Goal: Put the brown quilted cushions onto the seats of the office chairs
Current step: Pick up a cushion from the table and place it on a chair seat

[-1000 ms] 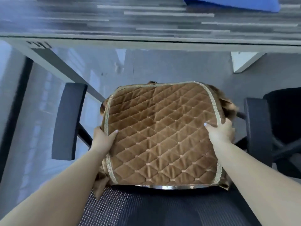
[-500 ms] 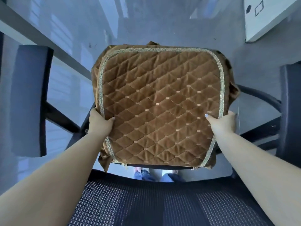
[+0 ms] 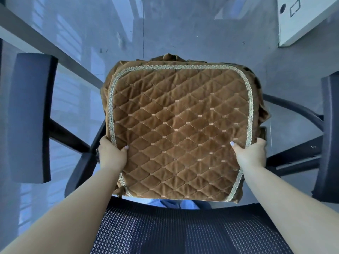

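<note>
A brown quilted cushion (image 3: 180, 129) with a pale braided border fills the middle of the view, lying flat between the chair's armrests. My left hand (image 3: 111, 154) grips its left edge, thumb on top. My right hand (image 3: 250, 154) grips its right edge the same way. The office chair's black mesh backrest (image 3: 183, 230) is at the bottom, below my arms. The seat itself is hidden under the cushion.
A black left armrest (image 3: 30, 116) and a black right armrest (image 3: 330, 136) flank the cushion. A grey desk leg (image 3: 45, 44) runs diagonally at upper left. A white cabinet (image 3: 300, 19) stands at upper right. Glossy grey floor lies beyond.
The view has tilted further down over the chair. The cushion, held in both hands, has moved lower and forward between the armrests. The desk top has left the view.
</note>
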Demonstrator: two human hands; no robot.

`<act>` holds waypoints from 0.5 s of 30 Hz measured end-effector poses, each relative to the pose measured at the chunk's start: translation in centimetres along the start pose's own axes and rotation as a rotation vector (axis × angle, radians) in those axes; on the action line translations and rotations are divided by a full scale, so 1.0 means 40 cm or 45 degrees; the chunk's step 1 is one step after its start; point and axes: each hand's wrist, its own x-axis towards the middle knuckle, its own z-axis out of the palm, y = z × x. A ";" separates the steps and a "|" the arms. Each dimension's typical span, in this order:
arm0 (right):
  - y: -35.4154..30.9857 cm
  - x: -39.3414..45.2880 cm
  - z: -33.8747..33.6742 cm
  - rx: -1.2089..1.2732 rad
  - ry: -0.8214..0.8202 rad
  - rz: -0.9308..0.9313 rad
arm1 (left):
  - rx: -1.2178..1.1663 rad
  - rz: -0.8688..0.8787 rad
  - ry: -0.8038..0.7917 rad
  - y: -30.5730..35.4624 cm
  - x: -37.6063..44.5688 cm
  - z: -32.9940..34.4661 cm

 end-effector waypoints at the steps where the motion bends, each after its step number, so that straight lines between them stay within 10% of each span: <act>1: 0.002 -0.006 -0.001 0.000 0.002 0.001 | -0.002 -0.007 0.001 0.000 -0.003 0.001; 8: -0.028 -0.074 -0.031 -0.027 0.167 -0.300 | 0.231 0.327 0.130 0.078 -0.048 0.007; 15: -0.229 -0.061 0.041 -0.699 -0.234 -0.999 | 0.793 0.875 -0.103 0.245 -0.029 0.096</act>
